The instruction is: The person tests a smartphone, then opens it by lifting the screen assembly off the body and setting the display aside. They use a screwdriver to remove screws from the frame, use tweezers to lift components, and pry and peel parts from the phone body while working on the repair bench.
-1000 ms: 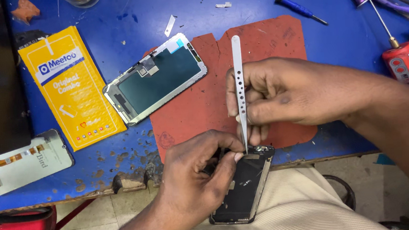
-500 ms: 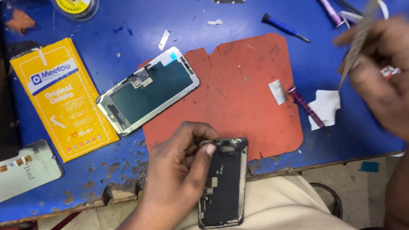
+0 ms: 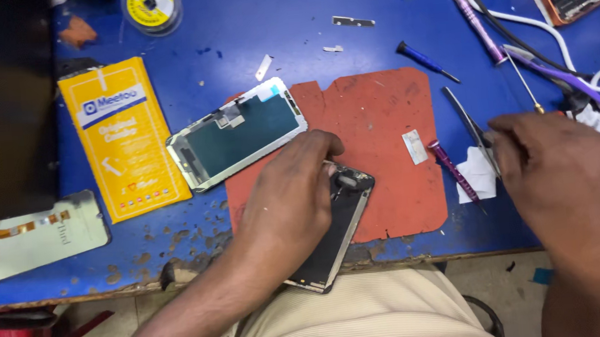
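On the red mat [image 3: 376, 134], near its front edge, lies the opened phone [image 3: 337, 233], tilted, its lower end hanging past the bench [image 3: 302, 18] rim toward your lap. Your left hand [image 3: 285, 205] is spread flat over the phone, fingers pressing near its upper end, not closed around it. Your right hand [image 3: 564, 176], right of the mat, is closed on the tweezers [image 3: 474, 128], tips pointing away from you.

Progress, as judged: the screen [image 3: 237, 134] is already off and rests face down at the mat's back-left corner; the phone body stands open. Refitting is not yet done. A small metal plate [image 3: 414, 146] sits on the mat's right side; a purple screwdriver [image 3: 455, 173] lies just right of the mat, beside white tissue [image 3: 477, 174].

Change from half a second ago: your right hand was raised and blurred at the back-right of the mat; now it is low by the tissue. Left hand has slid further over the phone. Yellow pack [image 3: 123, 136] left of the mat, unchanged.
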Available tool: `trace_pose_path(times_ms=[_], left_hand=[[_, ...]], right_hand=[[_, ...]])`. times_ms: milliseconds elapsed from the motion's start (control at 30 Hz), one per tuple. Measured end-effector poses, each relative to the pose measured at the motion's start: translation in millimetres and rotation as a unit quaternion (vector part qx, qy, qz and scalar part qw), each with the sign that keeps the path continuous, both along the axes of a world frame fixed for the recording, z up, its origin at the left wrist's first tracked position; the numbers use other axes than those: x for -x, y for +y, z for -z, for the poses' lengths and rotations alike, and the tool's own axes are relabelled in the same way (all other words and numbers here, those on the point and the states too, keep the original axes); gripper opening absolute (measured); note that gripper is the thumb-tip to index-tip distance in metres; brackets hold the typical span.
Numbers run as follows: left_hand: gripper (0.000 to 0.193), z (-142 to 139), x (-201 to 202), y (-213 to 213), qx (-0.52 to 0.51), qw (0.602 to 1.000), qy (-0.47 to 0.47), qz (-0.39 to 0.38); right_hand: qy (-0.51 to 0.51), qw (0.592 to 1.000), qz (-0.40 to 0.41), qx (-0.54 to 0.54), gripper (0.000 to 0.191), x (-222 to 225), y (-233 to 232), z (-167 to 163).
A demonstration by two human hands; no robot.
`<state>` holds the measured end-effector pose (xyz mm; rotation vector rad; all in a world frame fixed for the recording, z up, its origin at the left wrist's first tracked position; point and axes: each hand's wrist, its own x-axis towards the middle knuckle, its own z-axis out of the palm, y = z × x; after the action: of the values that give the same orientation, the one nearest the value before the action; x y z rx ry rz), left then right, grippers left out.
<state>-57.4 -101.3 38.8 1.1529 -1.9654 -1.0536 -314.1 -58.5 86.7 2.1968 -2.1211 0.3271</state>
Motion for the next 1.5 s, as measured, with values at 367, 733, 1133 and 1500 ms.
trace_pose_path(times_ms=[367, 733, 1133, 1500], left_hand=[[0.028, -0.4, -17.8, 22.1, 0.145, 0.988, 0.027, -0.051], [0.027, 16.5, -60.9, 40.4, 0.201, 0.971, 0.083, -0.095], [0.027, 25.1, -69.1, 34.5, 0.196, 0.971, 0.097, -0.097], [0.058, 23.9, -35.5, 48.0, 0.13, 0.986, -0.107, -0.014]], right_hand=[[-0.165, 0.958, -0.23, -0.046, 0.011, -48.5, -84.9, -6.4], [-0.044, 0.875, -0.464, -0.134, 0.015, -138.7, -211.7, 40.2], [-0.165, 0.887, -0.407, -0.143, 0.011, -143.5, -216.8, 32.4], [-0.505, 0.853, -0.017, -0.133, 0.017, -30.1, -27.1, 9.4]])
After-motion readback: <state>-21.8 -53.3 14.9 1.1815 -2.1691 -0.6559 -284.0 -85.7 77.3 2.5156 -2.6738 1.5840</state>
